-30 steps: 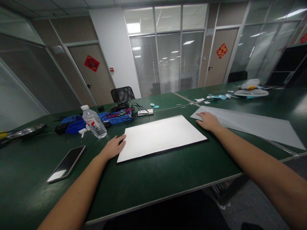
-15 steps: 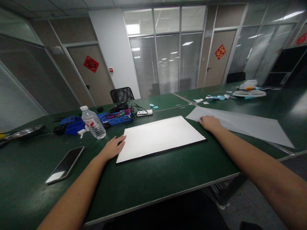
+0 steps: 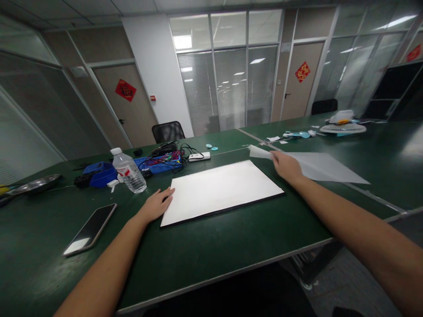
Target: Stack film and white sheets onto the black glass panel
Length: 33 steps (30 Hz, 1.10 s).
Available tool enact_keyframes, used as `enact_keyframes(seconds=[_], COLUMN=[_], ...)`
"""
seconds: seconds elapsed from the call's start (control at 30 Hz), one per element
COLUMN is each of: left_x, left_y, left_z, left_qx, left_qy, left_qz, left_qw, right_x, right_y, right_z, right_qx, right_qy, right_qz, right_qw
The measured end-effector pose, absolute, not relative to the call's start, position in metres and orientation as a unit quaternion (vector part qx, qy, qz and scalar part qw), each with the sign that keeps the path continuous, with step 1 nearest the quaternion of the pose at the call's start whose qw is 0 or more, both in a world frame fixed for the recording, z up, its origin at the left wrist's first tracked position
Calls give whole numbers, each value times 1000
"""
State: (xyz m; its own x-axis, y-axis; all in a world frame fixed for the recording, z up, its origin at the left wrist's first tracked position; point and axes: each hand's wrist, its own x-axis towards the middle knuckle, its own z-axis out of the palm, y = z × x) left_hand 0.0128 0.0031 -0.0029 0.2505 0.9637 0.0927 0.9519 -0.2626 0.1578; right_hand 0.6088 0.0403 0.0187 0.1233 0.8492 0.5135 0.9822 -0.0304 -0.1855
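A white rectangular panel with a thin black edge (image 3: 220,190) lies flat on the green table (image 3: 211,251) in front of me. My left hand (image 3: 155,205) rests flat on the table with its fingertips against the panel's left edge. My right hand (image 3: 284,166) pinches the near left corner of a thin translucent sheet (image 3: 317,167), which lies just right of the panel. That corner is lifted off the table while the rest of the sheet stays down.
A smartphone (image 3: 91,229) lies to the left, with a water bottle (image 3: 128,170) behind it. Blue trays with tangled cables (image 3: 161,160) and a white device (image 3: 199,156) sit further back. A white fan-like object (image 3: 343,125) stands far right. The table edge runs close to me.
My right hand has gone from lying flat on the sheet to gripping its corner, lifting it and drawing it left. The left hand has stayed by the panel.
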Motion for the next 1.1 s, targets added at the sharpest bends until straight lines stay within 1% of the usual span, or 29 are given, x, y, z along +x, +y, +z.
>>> enact_keyframes(seconds=[0.03,0.1,0.3,0.37,0.43,0.5,0.6,0.7,0.8,0.93,1.1], left_x=[13,14,10,9,8,7,5,3,3,4,5], left_y=[2,1,4,6,8,10,12,12,11,10,9], left_z=[-2,-1,-6,-8,-10,-12,-15,-16,-14,-11,-10], left_qx=[788,785,777,777,779,781,784,784,782,785,783], left_qy=[608,611,619,619,618,616,611,612,615,609,614], left_qz=[85,92,107,104,100,97,102,100,92,94,86], left_qw=[37,40,43,43,42,40,38,41,47,53,54], right_x=[603,590,546,538,537,544,569,601,626,635,620], right_y=[39,35,17,12,12,18,35,51,60,65,66], right_z=[20,21,19,20,21,22,17,6,-6,-14,-14], right_qx=[-672,-598,-426,-383,-364,-390,-512,-666,-775,-805,-770], right_qy=[-676,-742,-885,-908,-914,-898,-826,-711,-611,-587,-631], right_qz=[-131,-115,-51,-33,-24,-37,-90,-115,-74,-12,-21], right_qw=[274,281,179,169,178,200,218,193,143,84,87])
